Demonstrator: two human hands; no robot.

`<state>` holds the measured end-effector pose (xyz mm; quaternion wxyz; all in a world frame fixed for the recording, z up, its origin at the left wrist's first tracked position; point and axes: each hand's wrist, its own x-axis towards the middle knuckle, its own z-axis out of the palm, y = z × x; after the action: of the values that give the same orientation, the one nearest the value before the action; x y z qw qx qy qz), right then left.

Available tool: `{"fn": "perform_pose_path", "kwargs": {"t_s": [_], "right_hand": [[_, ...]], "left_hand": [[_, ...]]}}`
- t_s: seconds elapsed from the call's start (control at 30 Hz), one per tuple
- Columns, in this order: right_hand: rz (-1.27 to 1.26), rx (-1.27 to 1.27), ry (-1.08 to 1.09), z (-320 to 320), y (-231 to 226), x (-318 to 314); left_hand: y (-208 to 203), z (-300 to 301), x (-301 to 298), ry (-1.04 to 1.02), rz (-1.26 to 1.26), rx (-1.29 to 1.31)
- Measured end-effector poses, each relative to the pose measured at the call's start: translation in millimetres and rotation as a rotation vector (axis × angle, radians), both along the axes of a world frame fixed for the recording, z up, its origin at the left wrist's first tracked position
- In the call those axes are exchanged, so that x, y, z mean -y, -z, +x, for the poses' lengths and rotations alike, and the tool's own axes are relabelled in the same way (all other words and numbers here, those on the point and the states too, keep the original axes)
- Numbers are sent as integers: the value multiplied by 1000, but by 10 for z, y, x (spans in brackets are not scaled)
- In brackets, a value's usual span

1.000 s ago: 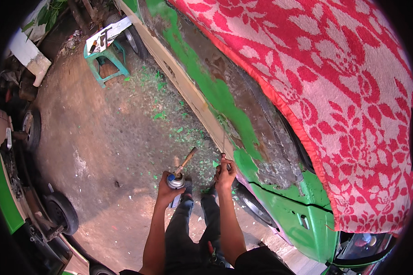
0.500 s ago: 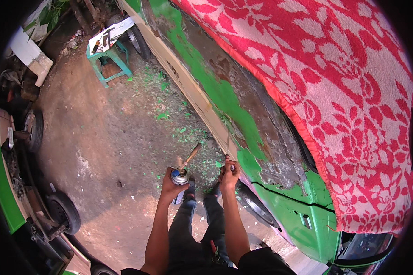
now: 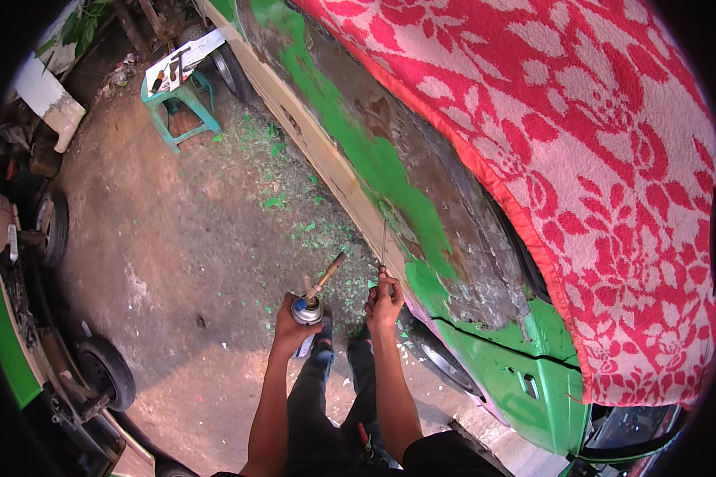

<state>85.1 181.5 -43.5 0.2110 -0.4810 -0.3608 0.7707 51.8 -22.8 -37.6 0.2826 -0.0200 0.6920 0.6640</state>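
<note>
Head view: the landmark is the car body panel (image 3: 422, 199), a long flank running from upper left to lower right, its green paint partly stripped to bare brown-grey metal, with a red and white flowered blanket (image 3: 597, 159) draped over the roof side above it.

The left hand (image 3: 293, 330) sits just off the panel's lower edge, its grip wrapped fully around a small gas canister torch (image 3: 308, 308). The torch's nozzle (image 3: 328, 274) has its long axis slanting up and to the right, toward the panel, and its tip stops short of the metal.

The right hand (image 3: 384, 302) is the nearer of the two to the panel, close beside its lower edge. Its grip is closed tight on the handle of a thin scraper (image 3: 383, 246), whose long axis runs almost straight up from the fist, the blade end meeting the border between green paint and bare metal. The scraper tip lies just to the right of the torch nozzle.

Away from the panel, green paint flakes (image 3: 294, 215) litter the ground (image 3: 175, 262), and a green stool (image 3: 179, 95) carrying tools stands well off to the upper left.
</note>
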Motion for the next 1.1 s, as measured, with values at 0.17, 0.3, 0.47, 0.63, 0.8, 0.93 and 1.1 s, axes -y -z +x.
{"fn": "perform_pose_path", "kwargs": {"t_s": [0.17,0.3,0.47,0.63,0.8,0.93,1.1], "right_hand": [[8,-44,17,116,31,-20],[-13,-22,-7,133,-18,-18],[19,14,-23,111,10,-128],[-1,-12,2,80,-40,-46],[21,39,-41,26,-16,-112],[57,31,-34,31,-9,-82],[116,80,-58,138,-2,-97]], "left_hand": [[-14,-5,-45,4,45,12],[24,-35,18,-1,-9,3],[-15,-47,-46,-14,-22,26],[77,-37,-81,-29,16,20],[92,-67,-118,-9,34,-5],[26,-64,-120,1,28,13],[21,-61,-62,-9,34,13]]}}
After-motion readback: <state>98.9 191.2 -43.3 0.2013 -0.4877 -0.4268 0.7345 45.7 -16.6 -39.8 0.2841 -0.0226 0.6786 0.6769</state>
